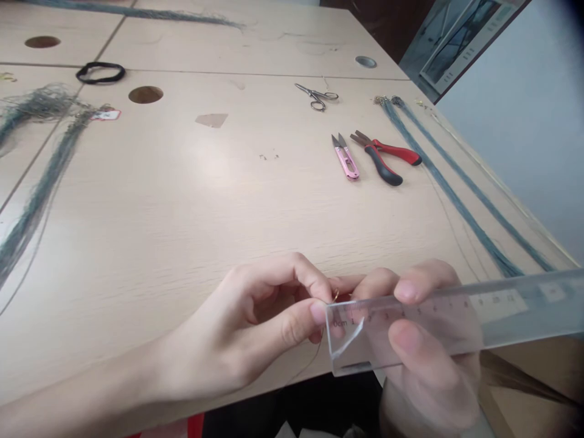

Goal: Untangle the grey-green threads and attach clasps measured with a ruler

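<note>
My left hand (269, 322) is at the near edge of the wooden table (182, 201), pinching a small gold ring or clasp (336, 295) between thumb and forefinger, with a thin thread (310, 362) hanging below. My right hand (424, 340) holds a clear plastic ruler (456, 322) that stretches out to the right, its zero end right beside the left fingertips. The two hands touch at the clasp.
Pink thread snips (345, 158), red-and-black pliers (385, 158) and small scissors (317, 96) lie at the far right. Long grey thread bundles (456, 188) run along the right edge, with more grey thread bundles (41, 176) on the left. A black hair band (100, 72) and cable holes (145, 94) sit farther back.
</note>
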Tool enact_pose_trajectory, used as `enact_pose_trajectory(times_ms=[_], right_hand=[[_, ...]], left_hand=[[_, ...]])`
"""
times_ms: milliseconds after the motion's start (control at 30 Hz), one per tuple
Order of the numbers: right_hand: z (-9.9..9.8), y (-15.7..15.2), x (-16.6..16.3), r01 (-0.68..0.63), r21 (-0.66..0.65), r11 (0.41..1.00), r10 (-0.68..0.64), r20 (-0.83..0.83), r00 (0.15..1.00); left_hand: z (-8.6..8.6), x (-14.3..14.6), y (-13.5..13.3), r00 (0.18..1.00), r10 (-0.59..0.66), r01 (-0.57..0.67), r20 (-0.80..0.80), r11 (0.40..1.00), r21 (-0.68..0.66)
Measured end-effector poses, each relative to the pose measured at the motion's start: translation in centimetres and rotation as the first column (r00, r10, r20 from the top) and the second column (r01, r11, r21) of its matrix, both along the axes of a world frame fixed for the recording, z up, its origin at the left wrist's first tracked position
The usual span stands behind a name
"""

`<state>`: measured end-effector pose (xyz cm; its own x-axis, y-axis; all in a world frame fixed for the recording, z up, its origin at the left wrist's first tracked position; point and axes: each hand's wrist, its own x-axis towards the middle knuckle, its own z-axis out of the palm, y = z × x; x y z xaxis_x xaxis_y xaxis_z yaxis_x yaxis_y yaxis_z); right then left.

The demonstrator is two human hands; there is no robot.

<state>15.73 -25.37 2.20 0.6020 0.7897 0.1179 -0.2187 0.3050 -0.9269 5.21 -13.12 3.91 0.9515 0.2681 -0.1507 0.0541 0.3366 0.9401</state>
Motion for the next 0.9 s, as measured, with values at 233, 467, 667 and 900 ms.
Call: enact_pose_trajectory(times_ms=[233,467,667,900], right_hand=[[-0.02,0.03,-0.04,0.057,-0.034,0.998,-0.055,0.067,0.996],[0.04,-0.13,0.16,0.057,-0.065,0.996,-0.049,0.119,0.992],[0.02,-0.15,0.17,0.037,-0.059,0.998,-0.030,0.108,0.994],[0.12,-0.29,0.46,-0.002,-0.058,0.998,0.007,0.091,0.996]], left_hand=[[-0.05,0.12,0.05,1.000,0.004,-0.005,0.002,1.000,0.002],[-0.09,0.09,0.05,1.000,0.008,-0.008,0.001,1.000,0.005],[-0.07,0.08,0.05,1.000,0.001,-0.001,0.001,1.000,0.000],[0.02,0.15,0.02,1.000,0.004,-0.003,0.001,1.000,-0.019]])
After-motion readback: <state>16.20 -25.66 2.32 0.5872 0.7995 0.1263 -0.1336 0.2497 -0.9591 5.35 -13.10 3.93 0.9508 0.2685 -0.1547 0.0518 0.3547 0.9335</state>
